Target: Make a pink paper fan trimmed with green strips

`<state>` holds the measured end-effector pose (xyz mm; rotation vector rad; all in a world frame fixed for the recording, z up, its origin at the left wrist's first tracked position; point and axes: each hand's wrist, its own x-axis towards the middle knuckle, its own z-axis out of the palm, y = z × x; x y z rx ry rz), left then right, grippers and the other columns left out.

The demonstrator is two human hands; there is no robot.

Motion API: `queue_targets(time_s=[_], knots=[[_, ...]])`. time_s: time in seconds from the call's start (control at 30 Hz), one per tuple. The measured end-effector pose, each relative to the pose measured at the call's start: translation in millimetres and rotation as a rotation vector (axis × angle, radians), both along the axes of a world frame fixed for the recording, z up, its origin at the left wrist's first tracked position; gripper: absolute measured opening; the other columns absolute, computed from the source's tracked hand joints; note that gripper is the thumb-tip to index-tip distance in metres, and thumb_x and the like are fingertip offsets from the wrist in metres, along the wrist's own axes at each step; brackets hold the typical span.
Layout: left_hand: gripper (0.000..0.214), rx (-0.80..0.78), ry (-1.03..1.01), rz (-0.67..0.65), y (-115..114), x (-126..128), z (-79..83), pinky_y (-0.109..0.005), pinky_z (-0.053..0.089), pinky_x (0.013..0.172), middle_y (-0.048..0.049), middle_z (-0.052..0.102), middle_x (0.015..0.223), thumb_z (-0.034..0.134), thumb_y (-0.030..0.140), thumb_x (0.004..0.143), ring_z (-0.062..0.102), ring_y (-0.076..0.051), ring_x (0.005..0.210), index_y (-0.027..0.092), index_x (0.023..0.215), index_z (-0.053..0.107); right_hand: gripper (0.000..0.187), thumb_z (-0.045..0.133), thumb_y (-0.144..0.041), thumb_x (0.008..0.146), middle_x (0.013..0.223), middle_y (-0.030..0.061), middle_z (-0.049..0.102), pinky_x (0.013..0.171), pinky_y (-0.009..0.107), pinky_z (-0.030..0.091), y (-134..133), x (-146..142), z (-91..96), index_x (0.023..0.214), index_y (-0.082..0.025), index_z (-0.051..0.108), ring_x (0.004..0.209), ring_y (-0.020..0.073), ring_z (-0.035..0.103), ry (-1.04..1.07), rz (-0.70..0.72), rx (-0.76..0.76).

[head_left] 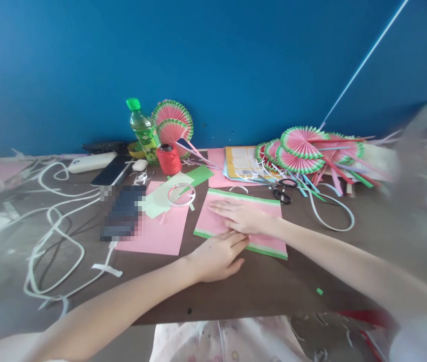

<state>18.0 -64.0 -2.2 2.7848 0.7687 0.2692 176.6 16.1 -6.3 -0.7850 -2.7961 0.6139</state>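
Note:
A pink paper sheet [270, 244] with green strips along its far and near edges lies on the table in front of me. My right hand [238, 215] rests flat across the middle of the sheet, fingers stretched toward the left. At the near edge, my left hand [217, 256] lies with its fingertips on the sheet, next to the right hand, thumb apart. A roll of clear tape [181, 194] sits to the left on light green paper [155, 201] and a plain pink sheet [164, 239].
Watermelon-patterned paper fans [300, 148] are piled at the back right. More fans [172, 123] stand behind a red container [169, 160] and a green-capped bottle [141, 130]. White cables [53, 241], a pixelated dark object [123, 213] and a phone [111, 171] lie left.

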Motion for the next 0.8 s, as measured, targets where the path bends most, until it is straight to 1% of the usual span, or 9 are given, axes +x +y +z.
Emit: queue_targets(time_s=[0.1, 0.17, 0.33, 0.4, 0.5, 0.6, 0.67, 0.73, 0.8], knots=[[0.042, -0.01, 0.0, -0.057, 6.3, -2.2, 3.8, -0.036, 0.039, 0.104, -0.0134, 0.052, 0.131, 0.045, 0.025, 0.086, 0.047, -0.023, 0.123, 0.008, 0.124, 0.049, 0.055, 0.041, -0.025, 0.087, 0.147, 0.0122, 0.027, 0.115, 0.043, 0.016, 13.4, -9.9, -2.9, 0.139, -0.008, 0.033, 0.138, 0.0223, 0.019, -0.033, -0.05, 0.036], [0.039, -0.018, -0.02, -0.087, 12.5, -4.9, 6.4, -0.034, 0.037, 0.106, -0.0135, 0.052, 0.131, 0.045, 0.025, 0.086, 0.044, -0.022, 0.125, 0.008, 0.121, 0.052, 0.052, 0.038, -0.026, 0.089, 0.146, 0.0135, 0.03, 0.114, 0.045, 0.017, 25.0, -16.1, -4.3, 0.137, -0.007, 0.037, 0.137, 0.0233, 0.022, -0.039, -0.103, 0.063], [0.024, -0.07, -0.056, -0.107, 25.0, -18.8, 13.2, -0.035, 0.035, 0.107, -0.0071, 0.067, 0.108, 0.041, 0.02, 0.088, 0.056, -0.018, 0.113, 0.015, 0.097, 0.063, 0.042, 0.032, -0.018, 0.09, 0.135, 0.0146, 0.047, 0.108, 0.042, 0.031, 49.5, -20.9, -1.4, 0.123, -0.008, 0.055, 0.129, 0.0225, 0.04, 0.09, -0.267, 0.169], [0.023, -0.098, -0.06, -0.072, 24.5, -26.5, 15.2, -0.034, 0.041, 0.101, -0.0074, 0.068, 0.103, 0.042, 0.022, 0.088, 0.059, -0.018, 0.107, 0.016, 0.09, 0.064, 0.04, 0.033, -0.016, 0.089, 0.129, 0.0125, 0.055, 0.105, 0.04, 0.035, 54.6, -17.3, 1.0, 0.118, -0.011, 0.059, 0.122, 0.0221, 0.047, 0.163, -0.309, 0.223], [0.021, -0.144, -0.073, -0.004, 19.0, -37.5, 17.4, -0.028, 0.048, 0.086, -0.0068, 0.067, 0.1, 0.042, 0.023, 0.088, 0.061, -0.017, 0.098, 0.017, 0.087, 0.063, 0.036, 0.035, -0.014, 0.087, 0.119, 0.0096, 0.062, 0.101, 0.037, 0.039, 56.8, -8.7, 5.0, 0.109, -0.014, 0.065, 0.115, 0.0214, 0.053, 0.223, -0.299, 0.217], [0.02, -0.087, -0.089, 0.148, 16.5, -46.0, 19.6, -0.029, 0.048, 0.081, -0.0044, 0.066, 0.088, 0.042, 0.022, 0.088, 0.061, -0.016, 0.087, 0.018, 0.082, 0.06, 0.037, 0.037, -0.008, 0.083, 0.113, 0.0094, 0.065, 0.098, 0.034, 0.04, 54.8, -1.6, 9.7, 0.104, -0.014, 0.067, 0.111, 0.0202, 0.055, 0.291, -0.314, 0.178], [0.016, 0.012, -0.101, 0.367, 20.0, -50.9, 20.1, -0.032, 0.048, 0.08, -0.0046, 0.063, 0.085, 0.043, 0.024, 0.087, 0.06, -0.019, 0.086, 0.018, 0.082, 0.057, 0.037, 0.037, -0.007, 0.082, 0.108, 0.0089, 0.066, 0.094, 0.034, 0.042, 52.8, 0.7, 12.4, 0.1, -0.016, 0.068, 0.105, 0.02, 0.057, 0.346, -0.388, 0.177], [0.013, 0.096, -0.1, 0.589, 26.7, -55.9, 18.4, -0.036, 0.048, 0.079, -0.0069, 0.061, 0.092, 0.047, 0.027, 0.086, 0.058, -0.022, 0.091, 0.017, 0.089, 0.055, 0.034, 0.039, -0.008, 0.082, 0.101, 0.0088, 0.066, 0.088, 0.033, 0.044, 50.7, 1.3, 13.5, 0.095, -0.016, 0.069, 0.096, 0.0199, 0.059, 0.366, -0.451, 0.17], [0.021, 0.126, -0.08, 0.697, 34.4, -61.3, 14.3, -0.04, 0.047, 0.082, -0.01, 0.058, 0.102, 0.053, 0.03, 0.083, 0.056, -0.026, 0.099, 0.016, 0.099, 0.053, 0.029, 0.042, -0.013, 0.083, 0.093, 0.0089, 0.065, 0.081, 0.033, 0.046, 48.0, 1.6, 12.2, 0.092, -0.015, 0.069, 0.089, 0.0193, 0.059, 0.341, -0.483, 0.139]])
